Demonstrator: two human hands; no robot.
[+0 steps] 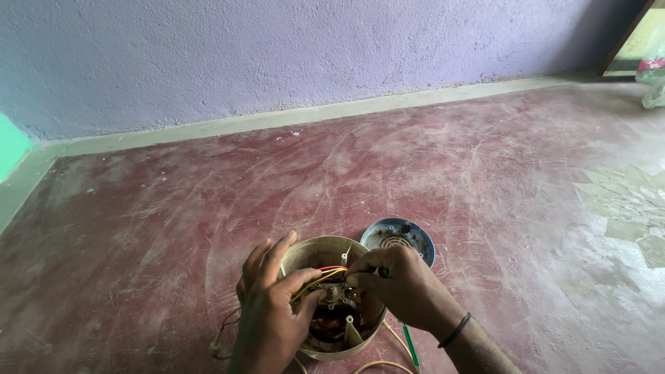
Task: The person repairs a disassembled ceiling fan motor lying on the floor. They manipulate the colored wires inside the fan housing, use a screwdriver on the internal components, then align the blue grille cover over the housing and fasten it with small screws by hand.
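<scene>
Floor: worn red cement floor (429, 173), bearing everything.
Housing: round beige plastic appliance housing (315, 253), open, motor showing, near the bottom edge.
Cover: round blue-grey vented cover (402, 235), just beside the housing.
Left hand (270, 308): gripping the housing rim.
Right hand (395, 280): pinching red and yellow wires (325, 272).

Round cream housing (325, 253) lies open on the floor, red and yellow wires (325, 273) arching over its motor (332, 294)

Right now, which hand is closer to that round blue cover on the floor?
Right. The right hand sits just below the blue cover; the left hand is farther, across the cream housing.
</scene>
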